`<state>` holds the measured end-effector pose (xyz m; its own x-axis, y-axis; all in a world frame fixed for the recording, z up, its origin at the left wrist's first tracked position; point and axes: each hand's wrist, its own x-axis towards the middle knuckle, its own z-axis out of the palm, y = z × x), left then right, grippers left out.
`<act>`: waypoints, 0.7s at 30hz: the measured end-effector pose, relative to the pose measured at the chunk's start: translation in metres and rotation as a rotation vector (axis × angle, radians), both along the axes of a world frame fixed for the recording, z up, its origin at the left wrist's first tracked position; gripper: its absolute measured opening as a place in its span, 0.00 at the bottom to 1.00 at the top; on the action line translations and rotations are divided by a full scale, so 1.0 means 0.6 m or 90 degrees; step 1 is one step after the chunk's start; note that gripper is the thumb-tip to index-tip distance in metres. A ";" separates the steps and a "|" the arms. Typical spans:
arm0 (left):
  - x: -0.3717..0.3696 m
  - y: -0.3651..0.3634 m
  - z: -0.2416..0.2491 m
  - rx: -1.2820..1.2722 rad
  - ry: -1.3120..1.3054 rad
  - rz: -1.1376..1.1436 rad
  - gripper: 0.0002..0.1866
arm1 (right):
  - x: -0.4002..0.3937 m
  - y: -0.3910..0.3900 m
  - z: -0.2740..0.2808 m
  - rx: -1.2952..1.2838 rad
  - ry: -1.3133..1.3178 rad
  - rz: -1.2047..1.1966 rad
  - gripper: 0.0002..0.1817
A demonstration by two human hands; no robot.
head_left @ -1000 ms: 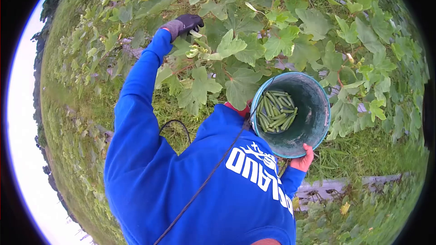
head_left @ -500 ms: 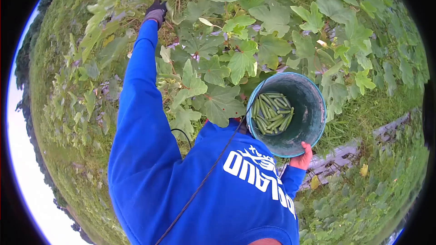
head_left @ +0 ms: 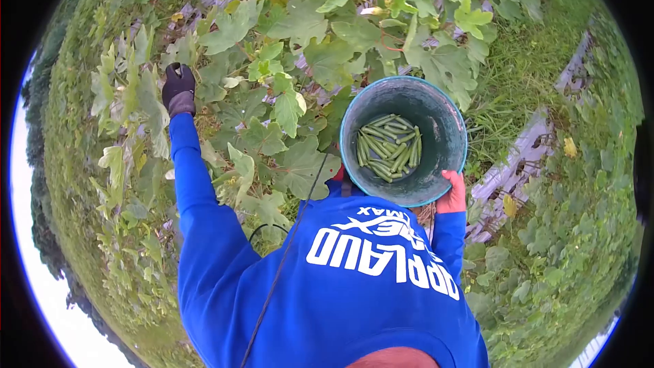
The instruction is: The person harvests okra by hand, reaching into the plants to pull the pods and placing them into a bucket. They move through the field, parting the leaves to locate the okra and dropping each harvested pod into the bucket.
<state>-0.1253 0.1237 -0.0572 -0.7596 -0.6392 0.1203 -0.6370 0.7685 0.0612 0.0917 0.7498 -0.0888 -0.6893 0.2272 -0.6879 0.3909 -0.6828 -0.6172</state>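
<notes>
My left hand (head_left: 179, 87), in a dark glove, is stretched out among the okra leaves at the left. Its fingers are curled together, and a small pale bit shows between the fingertips, too small to name. At the right, my right hand (head_left: 452, 192) grips the near rim of a blue-green bucket (head_left: 441, 123), which is held against my front with its mouth facing up. Picked okra pods (head_left: 390, 148), green and slim, lie in a loose heap on the bucket's bottom.
Broad-leaved okra plants (head_left: 300, 20) surround the bucket and my left arm. A pale flower bud (head_left: 372, 11) stands out ahead. Torn whitish ground sheet (head_left: 511, 157) and grass (head_left: 507, 95) lie to the right. A dark cord (head_left: 289, 245) runs across my blue shirt.
My left hand has drawn back from the far leaves and sits farther left and lower in view. The bucket has shifted slightly left and up in view, still in my right hand.
</notes>
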 end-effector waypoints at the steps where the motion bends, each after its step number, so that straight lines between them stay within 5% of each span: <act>1: -0.010 0.028 0.008 0.048 0.075 -0.097 0.18 | 0.002 0.003 -0.001 -0.005 0.000 0.003 0.23; 4: -0.035 0.141 0.047 0.125 0.148 -0.275 0.12 | 0.016 0.026 -0.018 -0.029 0.018 -0.006 0.20; 6: -0.053 0.206 0.070 0.271 -0.026 -0.405 0.12 | 0.021 0.025 -0.018 -0.015 0.028 -0.011 0.20; 10: -0.072 0.359 0.092 0.371 -0.081 -0.550 0.15 | 0.047 0.038 -0.034 -0.055 0.075 -0.056 0.22; 13: -0.107 0.440 0.085 0.232 -0.171 -0.586 0.23 | 0.064 0.041 -0.036 -0.062 0.079 -0.091 0.21; 17: -0.178 0.498 0.010 0.088 -0.163 -0.576 0.29 | 0.101 0.055 -0.052 -0.109 0.101 -0.128 0.22; 19: -0.225 0.511 -0.017 0.293 -0.293 -0.317 0.31 | 0.105 0.042 -0.071 -0.103 0.101 -0.151 0.22; 21: -0.238 0.523 -0.053 0.354 -0.246 -0.282 0.31 | 0.130 0.049 -0.075 -0.091 0.097 -0.174 0.23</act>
